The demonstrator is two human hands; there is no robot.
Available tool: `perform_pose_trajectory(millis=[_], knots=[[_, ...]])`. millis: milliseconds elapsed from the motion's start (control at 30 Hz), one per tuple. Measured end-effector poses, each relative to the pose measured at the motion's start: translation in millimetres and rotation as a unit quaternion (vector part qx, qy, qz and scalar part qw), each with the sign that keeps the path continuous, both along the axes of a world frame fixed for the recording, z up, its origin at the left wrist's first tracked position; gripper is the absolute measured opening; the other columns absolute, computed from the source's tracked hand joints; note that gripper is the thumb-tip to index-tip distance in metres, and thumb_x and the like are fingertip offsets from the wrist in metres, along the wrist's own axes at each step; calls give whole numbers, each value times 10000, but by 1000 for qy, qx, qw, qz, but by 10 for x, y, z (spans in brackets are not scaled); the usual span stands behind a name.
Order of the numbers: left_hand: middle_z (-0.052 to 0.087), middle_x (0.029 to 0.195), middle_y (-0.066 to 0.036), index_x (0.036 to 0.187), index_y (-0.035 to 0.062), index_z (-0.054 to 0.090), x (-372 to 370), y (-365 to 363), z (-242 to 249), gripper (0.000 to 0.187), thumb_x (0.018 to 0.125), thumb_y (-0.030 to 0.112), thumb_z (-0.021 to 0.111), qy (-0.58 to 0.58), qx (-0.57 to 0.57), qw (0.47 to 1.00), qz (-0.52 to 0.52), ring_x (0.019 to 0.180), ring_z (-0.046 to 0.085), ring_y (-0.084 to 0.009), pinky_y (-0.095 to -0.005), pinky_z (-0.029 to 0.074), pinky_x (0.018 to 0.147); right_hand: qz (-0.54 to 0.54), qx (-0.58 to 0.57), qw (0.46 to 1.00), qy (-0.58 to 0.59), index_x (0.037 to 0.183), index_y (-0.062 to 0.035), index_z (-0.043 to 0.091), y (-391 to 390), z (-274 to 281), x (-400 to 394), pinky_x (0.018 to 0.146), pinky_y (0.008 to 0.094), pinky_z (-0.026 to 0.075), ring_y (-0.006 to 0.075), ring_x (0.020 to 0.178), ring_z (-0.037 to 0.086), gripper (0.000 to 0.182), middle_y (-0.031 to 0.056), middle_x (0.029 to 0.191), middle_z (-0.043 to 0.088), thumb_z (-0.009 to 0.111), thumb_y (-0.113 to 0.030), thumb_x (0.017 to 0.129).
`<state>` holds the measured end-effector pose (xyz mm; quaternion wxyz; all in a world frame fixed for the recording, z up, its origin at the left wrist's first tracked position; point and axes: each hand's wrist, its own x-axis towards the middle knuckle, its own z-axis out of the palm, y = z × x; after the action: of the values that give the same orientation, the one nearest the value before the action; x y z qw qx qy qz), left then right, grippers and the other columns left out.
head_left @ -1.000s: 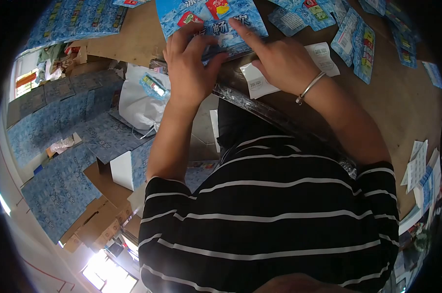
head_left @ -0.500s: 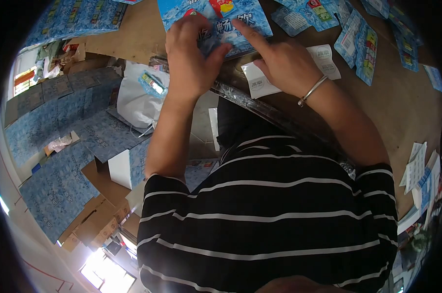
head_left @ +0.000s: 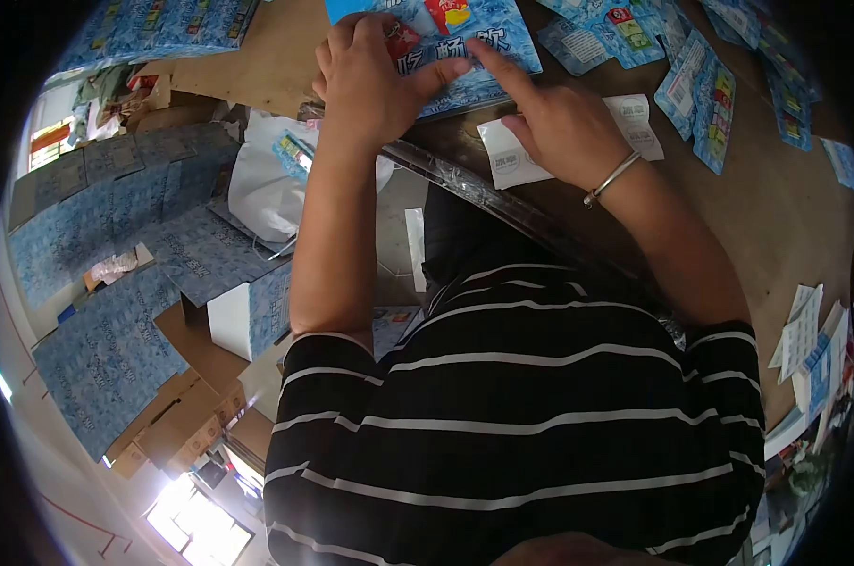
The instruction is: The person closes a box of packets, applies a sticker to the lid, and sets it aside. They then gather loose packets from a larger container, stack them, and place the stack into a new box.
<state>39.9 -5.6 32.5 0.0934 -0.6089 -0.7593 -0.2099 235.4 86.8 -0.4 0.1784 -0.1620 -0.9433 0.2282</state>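
Note:
A blue printed box with large dark characters and red pictures lies at the table's near edge, partly cut off by the top of the view. Resting on its left part is my left hand, fingers apart and thumb stretched across the lettering. My right hand touches the box's front with an extended index finger, its other fingers partly folded underneath. The left thumb tip is close to that fingertip. Beneath my right hand lies a white sticker sheet with round grey prints. Neither hand visibly grips anything.
Several blue pouches are scattered at the table's right. A stack of blue printed packs is at upper left. A white plastic bag hangs below the table edge, near blue cartons. Papers lie at far right.
My left thumb has stretched further right over the box, towards my right index finger. The whole view has shifted slightly; my right hand keeps nearly the same pose.

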Motion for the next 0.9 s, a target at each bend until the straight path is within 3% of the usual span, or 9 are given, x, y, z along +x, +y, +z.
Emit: perform_pose_trajectory(millis=[200, 300, 367, 467, 600, 667, 700, 900], knots=[[526, 1087, -160, 1140, 10, 516, 18, -10, 54, 907, 476, 564, 788, -8, -53, 998, 39, 1066, 461, -344, -411, 377, 918, -1, 14, 1000, -6, 1417, -221, 160, 13, -25, 7, 504, 379, 489, 294, 551, 603, 818, 146, 657, 610, 652, -133, 770], [531, 1066, -162, 1139, 5, 513, -121, -33, 0, 879, 498, 536, 795, 44, -3, 999, 9, 1034, 486, -336, -400, 396, 899, -1, 5, 999, -32, 1417, -225, 159, 22, 14, 19, 498, 382, 485, 292, 549, 604, 824, 144, 653, 609, 654, -129, 765], [503, 1145, -140, 1159, 41, 496, -117, -84, 64, 716, 550, 220, 826, -76, -15, 997, -4, 1024, 498, -314, -396, 405, 873, 1, 4, 1000, -12, 1415, -234, 166, 29, 31, 23, 492, 384, 483, 290, 541, 600, 825, 140, 642, 605, 657, -126, 760], [522, 1125, -162, 1137, 32, 520, -106, -164, 157, 682, 564, 245, 823, -160, 5, 987, -11, 1036, 492, -338, -426, 391, 899, -21, 10, 998, -50, 1413, -240, 172, -4, 75, 35, 496, 384, 481, 291, 534, 596, 822, 138, 634, 599, 653, -114, 758], [555, 1080, -132, 1025, 34, 598, 28, -116, 221, 538, 566, 222, 805, -147, 103, 983, 40, 1017, 507, -315, -411, 402, 861, -6, -8, 999, -48, 1410, -238, 184, 13, 75, 67, 500, 386, 476, 291, 528, 588, 812, 135, 614, 586, 646, -101, 757], [577, 1040, -89, 860, 50, 654, 146, -77, 133, 341, 568, 181, 772, 16, 192, 959, -208, 934, 543, -269, -364, 417, 785, -4, -6, 1000, -30, 1405, -236, 207, 15, 80, 64, 507, 389, 472, 288, 529, 583, 797, 136, 604, 575, 643, -92, 753], [593, 995, -53, 762, 76, 662, 259, -95, 137, 231, 559, 148, 745, 49, 168, 963, -207, 852, 556, -239, -337, 409, 728, -3, -5, 1000, -29, 1405, -236, 207, 15, 85, 62, 507, 389, 472, 288, 529, 583, 797, 136, 604, 575, 643, -92, 753], [619, 895, -59, 764, 73, 655, 213, -180, -195, 200, 586, 123, 731, 27, 197, 967, -162, 822, 555, -237, -338, 411, 703, -16, 9, 999, -48, 1393, -238, 251, 10, 126, 125, 522, 397, 469, 286, 552, 584, 772, 129, 628, 582, 650, -99, 747]])
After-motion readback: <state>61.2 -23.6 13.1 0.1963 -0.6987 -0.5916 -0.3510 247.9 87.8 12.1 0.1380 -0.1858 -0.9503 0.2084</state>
